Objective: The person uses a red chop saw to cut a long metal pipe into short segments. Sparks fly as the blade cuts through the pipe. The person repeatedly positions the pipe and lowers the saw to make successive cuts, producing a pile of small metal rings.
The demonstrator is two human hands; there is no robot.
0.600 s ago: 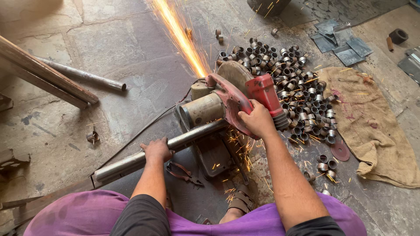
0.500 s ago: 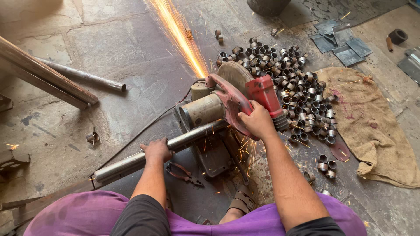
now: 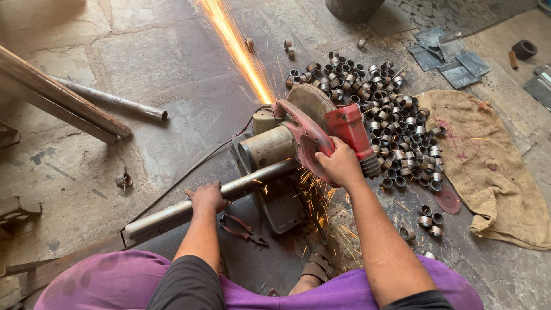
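Stained concrete floor [image 3: 143, 63], heap of short cut steel rings [image 3: 379, 109]. Left hand [image 3: 206, 198] grasps long grey steel pipe [image 3: 189, 206]; right hand [image 3: 341, 163] clenches red chop-saw handle [image 3: 350, 135]. Best practice: pipe pinned flat, steady downward feed.

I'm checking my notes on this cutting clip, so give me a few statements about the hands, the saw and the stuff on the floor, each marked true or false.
1. The right hand grips the red handle of the chop saw. True.
2. The left hand holds the pliers. False: it rests on the metal pipe; the pliers lie on the floor beside it.
3. Sparks stream away from the person. True.
4. The cut metal rings are piled on the burlap sack. False: they lie on the bare floor beside the sack.
5. The saw blade is lifted well clear of the pipe. False: it is down on the pipe, throwing sparks.
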